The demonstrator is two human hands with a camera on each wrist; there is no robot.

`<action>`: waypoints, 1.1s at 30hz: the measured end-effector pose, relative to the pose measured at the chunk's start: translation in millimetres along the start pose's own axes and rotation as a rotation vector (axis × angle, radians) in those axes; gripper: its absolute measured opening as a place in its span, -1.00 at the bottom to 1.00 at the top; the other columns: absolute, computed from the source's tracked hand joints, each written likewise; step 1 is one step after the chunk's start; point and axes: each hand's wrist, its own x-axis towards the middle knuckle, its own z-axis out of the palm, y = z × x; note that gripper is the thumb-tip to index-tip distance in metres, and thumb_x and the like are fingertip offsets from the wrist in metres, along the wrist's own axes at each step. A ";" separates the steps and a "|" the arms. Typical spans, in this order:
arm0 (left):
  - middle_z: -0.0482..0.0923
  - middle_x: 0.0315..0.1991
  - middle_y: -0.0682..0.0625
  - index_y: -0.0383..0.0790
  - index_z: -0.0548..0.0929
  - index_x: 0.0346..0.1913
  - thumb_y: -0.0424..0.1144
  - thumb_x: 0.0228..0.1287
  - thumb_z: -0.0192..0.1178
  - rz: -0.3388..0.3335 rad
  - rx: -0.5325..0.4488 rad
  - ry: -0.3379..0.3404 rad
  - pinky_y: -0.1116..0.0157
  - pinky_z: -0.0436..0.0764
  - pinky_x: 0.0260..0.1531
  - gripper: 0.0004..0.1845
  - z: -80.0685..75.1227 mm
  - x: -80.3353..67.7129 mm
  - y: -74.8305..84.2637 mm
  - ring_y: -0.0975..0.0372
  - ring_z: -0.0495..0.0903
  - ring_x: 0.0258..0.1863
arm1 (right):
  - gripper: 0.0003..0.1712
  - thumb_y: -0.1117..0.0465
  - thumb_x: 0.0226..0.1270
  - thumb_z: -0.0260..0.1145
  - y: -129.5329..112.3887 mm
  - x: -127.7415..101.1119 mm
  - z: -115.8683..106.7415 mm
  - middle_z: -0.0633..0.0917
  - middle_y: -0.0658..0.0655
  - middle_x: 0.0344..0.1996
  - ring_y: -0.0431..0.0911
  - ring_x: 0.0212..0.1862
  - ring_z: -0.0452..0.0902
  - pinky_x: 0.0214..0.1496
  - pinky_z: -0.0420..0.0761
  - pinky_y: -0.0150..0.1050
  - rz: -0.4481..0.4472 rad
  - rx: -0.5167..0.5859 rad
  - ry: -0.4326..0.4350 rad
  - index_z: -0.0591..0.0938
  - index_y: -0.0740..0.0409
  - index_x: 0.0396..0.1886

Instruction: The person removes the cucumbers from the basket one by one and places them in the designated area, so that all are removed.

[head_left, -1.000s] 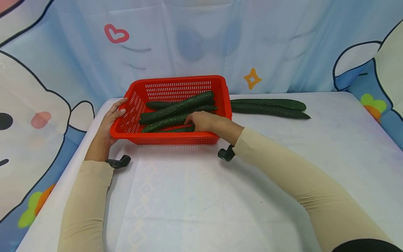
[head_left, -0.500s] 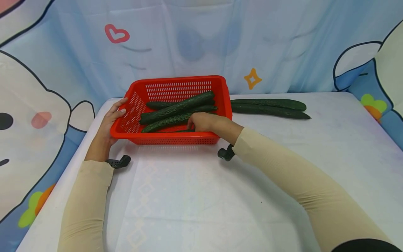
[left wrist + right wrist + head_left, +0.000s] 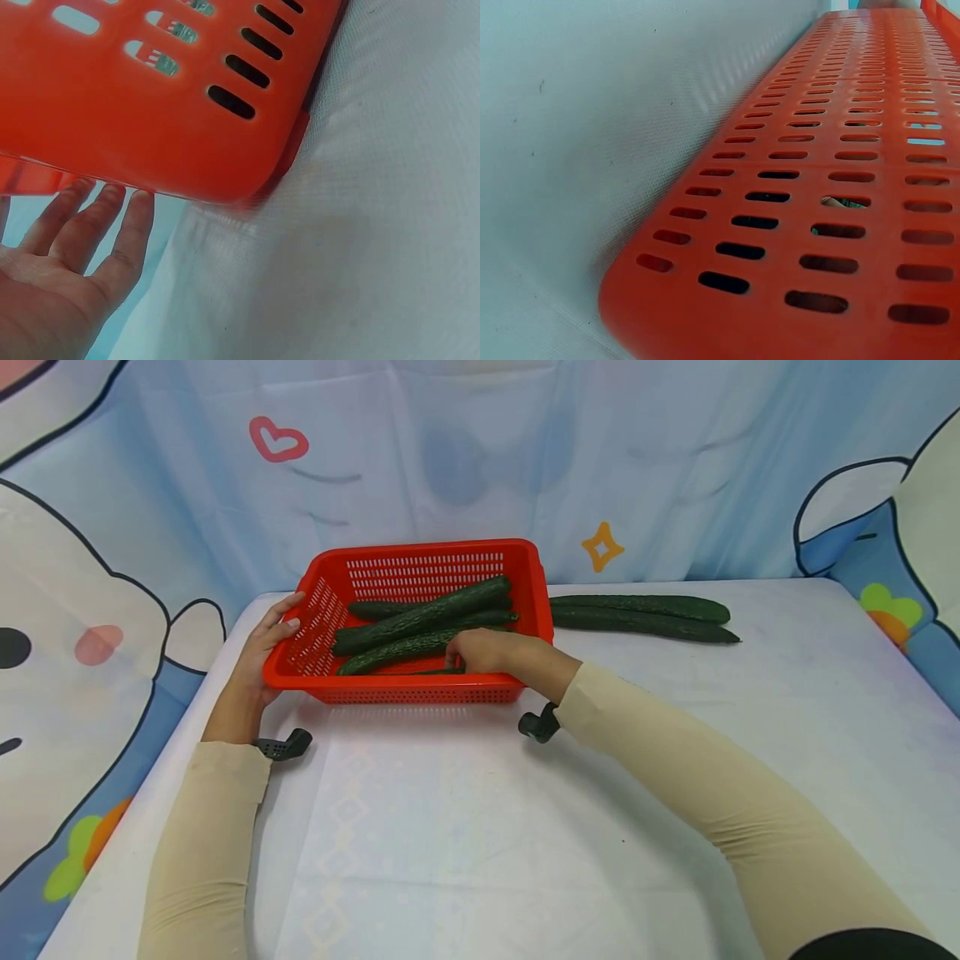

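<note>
Right grip [image 3: 480, 652] inside red basket [image 3: 420, 693], fingers curled on cucumber [image 3: 397, 650]; left grip [image 3: 262, 647] relaxed, fingers straight against basket's far end.

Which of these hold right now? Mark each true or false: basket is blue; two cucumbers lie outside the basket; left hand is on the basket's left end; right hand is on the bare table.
1. The basket is blue. False: it is red.
2. Two cucumbers lie on the table outside the basket. True.
3. The left hand touches the basket's left end. True.
4. The right hand rests on the bare table. False: it reaches into the basket, among the cucumbers there.
</note>
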 end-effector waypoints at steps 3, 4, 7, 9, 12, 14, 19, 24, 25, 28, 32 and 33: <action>0.07 0.36 -0.04 0.12 0.20 0.36 -0.23 0.34 0.01 -0.002 -0.011 -0.005 0.24 0.58 -0.04 -0.45 -0.2 -0.4 0.3 0.06 0.15 0.30 | -0.55 0.13 0.14 0.30 0.3 -0.4 0.4 0.58 0.06 -0.07 -0.07 -0.05 0.44 0.12 0.50 -0.17 -0.014 0.014 0.016 0.52 0.03 0.07; 0.07 0.36 -0.04 0.12 0.20 0.36 -0.23 0.34 0.01 -0.001 -0.009 -0.003 0.24 0.58 -0.04 -0.45 -0.2 -0.3 0.3 0.06 0.15 0.30 | -0.54 0.13 0.14 0.31 0.5 -0.4 0.5 0.57 0.06 -0.06 -0.07 -0.05 0.44 0.11 0.51 -0.17 -0.020 0.024 0.024 0.51 0.02 0.08; 0.07 0.36 -0.04 0.13 0.21 0.36 -0.24 0.34 0.01 0.001 0.002 0.005 0.25 0.57 -0.04 -0.45 0.2 -0.3 0.2 0.06 0.15 0.30 | -0.48 0.14 0.10 0.34 1.2 -1.3 0.4 0.56 0.05 -0.03 -0.07 -0.07 0.45 0.07 0.53 -0.20 -0.046 0.061 0.046 0.48 -0.03 0.12; 0.07 0.36 -0.04 0.14 0.23 0.35 -0.23 0.34 0.02 0.003 0.014 0.015 0.24 0.57 -0.03 -0.46 0.3 -0.3 0.1 0.07 0.16 0.30 | -0.47 0.13 0.09 0.36 1.7 -1.9 0.0 0.56 0.03 -0.03 -0.07 -0.07 0.46 0.03 0.55 -0.21 -0.059 0.081 0.060 0.48 -0.05 0.11; 0.06 0.37 -0.04 0.13 0.22 0.35 -0.24 0.34 0.01 0.007 0.024 0.019 0.23 0.56 -0.02 -0.46 0.5 -0.3 0.0 0.07 0.16 0.30 | -0.50 0.09 0.08 0.37 1.6 -2.9 -0.7 0.57 0.02 -0.05 -0.09 -0.07 0.46 0.02 0.56 -0.22 -0.076 0.085 0.083 0.50 -0.06 0.07; 0.06 0.37 -0.04 0.13 0.22 0.35 -0.24 0.34 0.01 0.008 0.025 0.020 0.24 0.56 -0.03 -0.46 0.5 -0.3 -0.1 0.07 0.16 0.30 | -0.50 0.08 0.08 0.37 1.2 -3.6 -1.0 0.58 0.02 -0.08 -0.09 -0.08 0.46 0.01 0.56 -0.22 -0.081 0.085 0.100 0.51 -0.05 0.06; 0.07 0.36 -0.04 0.13 0.23 0.35 -0.24 0.34 0.01 0.005 0.011 0.017 0.25 0.57 -0.03 -0.46 0.7 0.3 -0.2 0.07 0.16 0.29 | -0.50 0.09 0.11 0.36 0.3 -5.5 -1.4 0.58 0.04 -0.11 -0.09 -0.09 0.47 -0.01 0.56 -0.23 -0.098 0.075 0.156 0.47 -0.02 0.08; 0.09 0.35 -0.03 0.13 0.23 0.35 -0.23 0.33 0.02 0.004 0.002 0.007 0.26 0.58 -0.04 -0.46 0.1 0.2 -0.3 0.07 0.17 0.28 | -0.50 0.09 0.12 0.35 0.6 -7.0 -0.5 0.58 0.05 -0.18 -0.10 -0.14 0.46 -0.04 0.55 -0.24 -0.120 0.051 0.227 0.46 -0.03 0.09; 0.09 0.34 -0.03 0.13 0.23 0.35 -0.23 0.33 0.02 0.003 0.000 0.005 0.26 0.59 -0.05 -0.46 -0.1 0.1 -0.3 0.07 0.17 0.28 | -0.50 0.09 0.12 0.36 0.8 -7.2 -0.3 0.58 0.05 -0.20 -0.10 -0.15 0.45 -0.05 0.55 -0.24 -0.126 0.047 0.240 0.46 -0.03 0.08; 0.09 0.34 -0.04 0.13 0.22 0.35 -0.24 0.34 0.02 0.004 0.003 0.000 0.26 0.59 -0.05 -0.46 -0.4 -0.1 -0.4 0.07 0.17 0.28 | -0.52 0.07 0.11 0.37 0.5 -7.9 0.1 0.57 0.04 -0.25 -0.11 -0.20 0.44 -0.12 0.54 -0.24 -0.145 0.041 0.280 0.48 -0.05 0.05; 0.09 0.34 -0.03 0.13 0.22 0.35 -0.23 0.33 0.02 0.011 0.030 0.004 0.27 0.59 -0.06 -0.45 -0.5 -0.5 -0.8 0.08 0.18 0.27 | -0.54 0.05 0.11 0.36 0.0 -9.0 -0.2 0.58 0.02 -0.15 -0.12 -0.19 0.43 -0.12 0.53 -0.23 -0.182 0.033 0.335 0.50 -0.06 0.03; 0.09 0.34 -0.03 0.13 0.22 0.35 -0.23 0.33 0.02 0.013 0.034 0.006 0.28 0.59 -0.06 -0.45 -0.6 -0.7 -0.9 0.09 0.18 0.27 | -0.55 0.05 0.12 0.36 -0.2 -9.2 -0.4 0.58 0.02 -0.11 -0.13 -0.17 0.43 -0.09 0.53 -0.22 -0.190 0.029 0.349 0.50 -0.06 0.02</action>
